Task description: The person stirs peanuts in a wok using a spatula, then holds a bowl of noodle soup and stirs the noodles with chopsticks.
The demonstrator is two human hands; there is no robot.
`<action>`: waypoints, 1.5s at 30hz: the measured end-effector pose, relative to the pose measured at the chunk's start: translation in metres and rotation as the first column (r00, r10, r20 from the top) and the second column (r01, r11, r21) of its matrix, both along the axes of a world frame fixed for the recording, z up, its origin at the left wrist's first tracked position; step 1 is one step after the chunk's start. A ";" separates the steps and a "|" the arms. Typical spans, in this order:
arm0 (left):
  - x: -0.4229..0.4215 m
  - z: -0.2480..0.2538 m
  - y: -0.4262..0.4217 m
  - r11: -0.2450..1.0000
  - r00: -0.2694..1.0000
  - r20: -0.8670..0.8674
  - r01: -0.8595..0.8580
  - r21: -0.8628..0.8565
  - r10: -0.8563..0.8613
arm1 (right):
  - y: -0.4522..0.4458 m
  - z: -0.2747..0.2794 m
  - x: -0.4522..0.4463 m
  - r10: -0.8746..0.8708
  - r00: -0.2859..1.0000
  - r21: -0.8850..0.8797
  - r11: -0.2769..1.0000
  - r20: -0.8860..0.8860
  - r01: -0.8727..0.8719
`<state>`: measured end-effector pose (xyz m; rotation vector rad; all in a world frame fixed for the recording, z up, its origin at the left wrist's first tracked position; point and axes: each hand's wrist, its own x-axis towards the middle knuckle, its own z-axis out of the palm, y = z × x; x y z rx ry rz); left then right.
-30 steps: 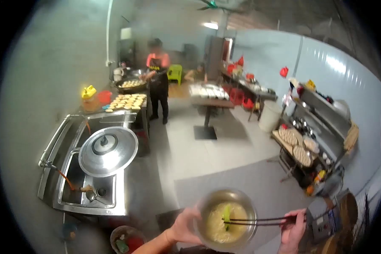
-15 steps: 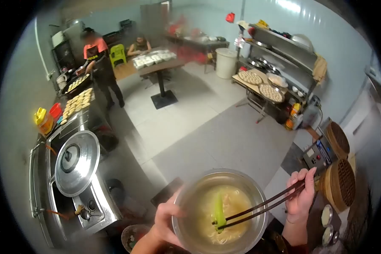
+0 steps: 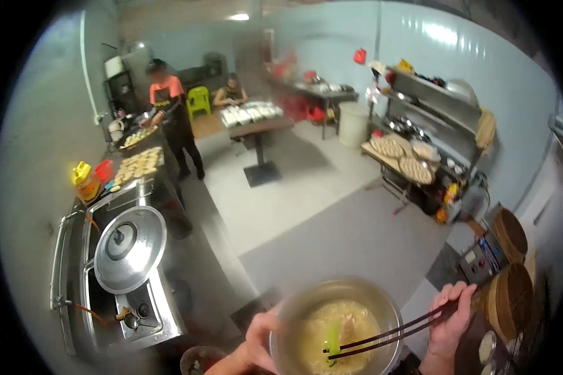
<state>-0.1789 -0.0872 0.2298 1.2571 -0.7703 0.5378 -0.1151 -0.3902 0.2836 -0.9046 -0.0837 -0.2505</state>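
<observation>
A metal bowl [image 3: 391, 312] of noodles in yellowish broth is at the bottom centre. My left hand [image 3: 259, 337] grips its left rim. In my right hand [image 3: 450, 319] is a pair of dark chopsticks [image 3: 413, 328], whose tips reach into the bowl and touch a green vegetable piece [image 3: 333, 337] lying in the broth.
At left stands a steel sink unit [image 3: 162, 300] with a large lid [image 3: 131, 250] on it. A person [image 3: 169, 106] works at a pan; another person [image 3: 230, 94] sits behind a table [image 3: 256, 128] with white items. At right are shelves [image 3: 431, 106] and bamboo steamers [image 3: 510, 300].
The camera view has swung right since the first frame, then slightly back. My left hand still holds the bowl; the chopsticks now slant upward to the right, where earlier they lay nearly level.
</observation>
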 end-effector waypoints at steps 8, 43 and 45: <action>0.001 -0.029 0.018 0.998 0.998 -0.026 -0.054 0.044 0.055 | 0.009 -0.009 0.019 0.012 0.997 -0.032 0.999 -0.076 -0.015; 0.005 -0.002 0.019 0.989 0.990 -0.057 -0.134 -0.056 0.131 | 0.034 0.006 0.037 0.267 0.961 0.235 0.941 -0.067 -0.244; 0.007 -0.003 0.018 0.992 0.992 -0.061 -0.113 -0.060 0.109 | 0.033 0.009 0.035 0.272 0.960 0.228 0.940 -0.060 -0.252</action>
